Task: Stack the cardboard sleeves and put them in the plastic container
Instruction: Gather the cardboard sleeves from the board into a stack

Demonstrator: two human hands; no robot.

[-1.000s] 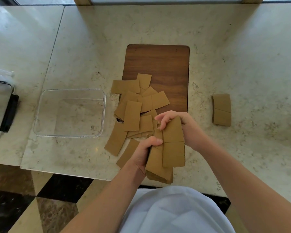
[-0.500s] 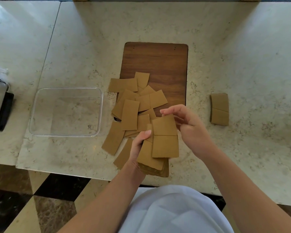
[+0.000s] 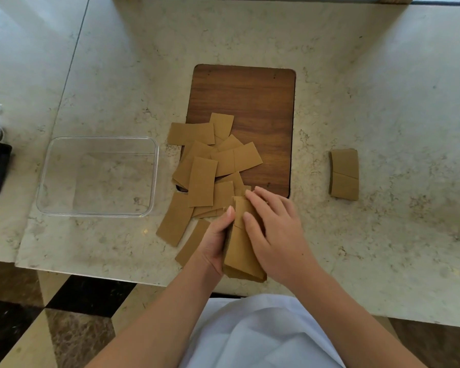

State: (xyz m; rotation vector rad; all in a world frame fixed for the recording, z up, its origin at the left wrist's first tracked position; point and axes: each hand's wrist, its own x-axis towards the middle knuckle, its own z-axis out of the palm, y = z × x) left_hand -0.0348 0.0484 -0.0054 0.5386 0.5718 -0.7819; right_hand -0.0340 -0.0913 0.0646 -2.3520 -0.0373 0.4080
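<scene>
While the left hand (image 3: 215, 244) is gripping the uneven stack of tan cardboard sleeves (image 3: 241, 254) at six o'clock on the marble counter (image 3: 383, 102), the right hand's (image 3: 278, 235) flat fingers (image 3: 252, 229) are pressing it; skewed sleeves are risking sliding apart before reaching the clear plastic container (image 3: 154, 176) at nine o'clock.

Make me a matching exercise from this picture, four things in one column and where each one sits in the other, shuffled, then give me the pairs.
Things:
1. plastic container
2. wooden board
3. small separate stack of sleeves
4. held stack of sleeves

Places:
A. alone on the counter, right of the board
B. between both hands, at the counter's near edge
C. left of the loose sleeves, nothing inside
D. partly under the loose sleeves, mid-counter

Pairs: 1-C, 2-D, 3-A, 4-B
</scene>
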